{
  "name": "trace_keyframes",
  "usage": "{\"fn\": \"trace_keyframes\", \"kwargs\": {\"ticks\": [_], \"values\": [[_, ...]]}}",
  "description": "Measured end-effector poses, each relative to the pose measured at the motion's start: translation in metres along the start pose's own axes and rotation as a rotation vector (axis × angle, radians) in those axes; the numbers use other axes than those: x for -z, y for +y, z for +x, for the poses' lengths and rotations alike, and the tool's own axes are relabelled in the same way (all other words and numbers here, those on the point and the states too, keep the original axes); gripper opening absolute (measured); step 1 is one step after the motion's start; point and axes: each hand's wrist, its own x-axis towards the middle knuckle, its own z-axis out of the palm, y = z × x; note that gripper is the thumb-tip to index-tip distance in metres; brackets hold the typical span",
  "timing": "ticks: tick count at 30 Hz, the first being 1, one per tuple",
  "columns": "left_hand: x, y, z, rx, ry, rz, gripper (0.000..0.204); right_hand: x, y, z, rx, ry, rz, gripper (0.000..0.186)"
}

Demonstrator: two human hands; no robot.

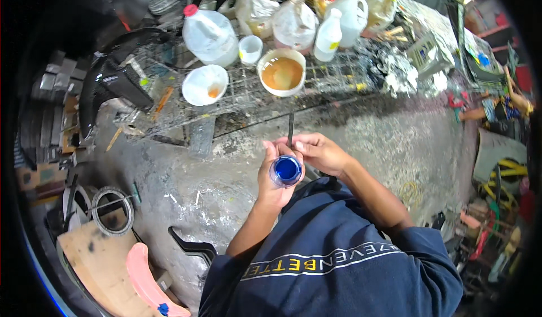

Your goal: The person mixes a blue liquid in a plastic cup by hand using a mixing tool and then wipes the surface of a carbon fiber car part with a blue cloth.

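Note:
My left hand (272, 182) wraps round a clear round cup (287, 170) holding deep blue liquid, its open mouth facing up. My right hand (323, 154) is closed just beyond the cup, thumb and fingertips pinched at the base of a thin dark rod (291, 128). The rod sticks out away from me toward the bench. Both hands meet there, so the lower end of the rod and the underside of the cup are hidden. On the bench beyond stand a white tub of amber liquid (300, 83) and a white bowl (197, 94) with an orange-brown residue.
A stained wire-grid bench (237, 103) carries a red-capped jug (206, 40), a small white cup (250, 50), a white bottle (328, 37) and crumpled foil (400, 71). At lower left, a pink curved panel (148, 280) lies on cardboard (93, 255) near a metal ring (112, 211).

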Motion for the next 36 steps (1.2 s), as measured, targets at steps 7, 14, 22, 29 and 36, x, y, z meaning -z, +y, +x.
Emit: {"fn": "trace_keyframes", "kwargs": {"ticks": [7,14,22,29,36], "values": [[0.001,-0.040,-0.003,0.200,0.057,0.101,0.057,0.015,0.036,-0.048,0.161,0.166,0.345,0.017],[-0.020,-0.067,-0.014,0.264,0.022,0.118,0.058,0.054,0.024,-0.095,0.424,0.476,0.598,0.021],[-0.064,-0.132,-0.002,0.096,0.085,0.150,0.051,0.060,-0.052,-0.227,0.308,0.585,-0.002,0.044],[-0.082,-0.220,-0.002,0.179,0.131,0.089,0.049,0.029,-0.110,-0.343,0.483,0.509,-1.277,0.029],[-0.097,-0.284,-0.012,0.242,0.165,0.191,0.052,0.050,-0.098,-0.371,0.469,0.431,-1.500,0.023]]}}
